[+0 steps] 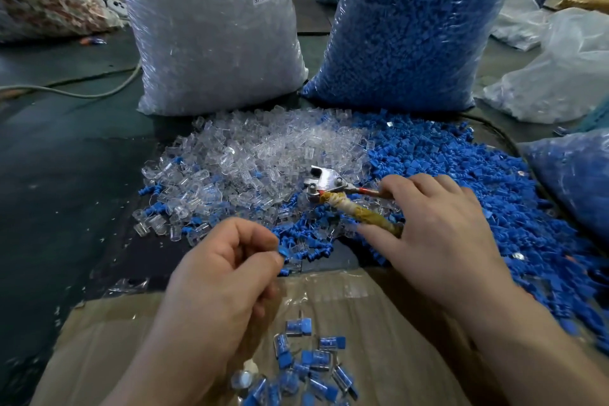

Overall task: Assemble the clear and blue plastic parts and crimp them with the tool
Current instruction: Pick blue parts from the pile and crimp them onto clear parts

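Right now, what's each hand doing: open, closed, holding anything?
Left hand: closed, pinching a blue plastic part at its fingertips.
Right hand: closed round the handles of the crimping tool.

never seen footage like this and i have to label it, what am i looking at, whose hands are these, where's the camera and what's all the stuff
There is no machine: a person works with bare hands. The single picture comes from a camera worn on their head, looking forward and down. The left hand pinches a small blue part. The right hand grips the handles of a metal crimping tool. On the dark table lie a pile of clear parts and a pile of blue parts, with a clear bag and a blue bag of spares behind. Nearest, a cardboard sheet carries joined pieces.
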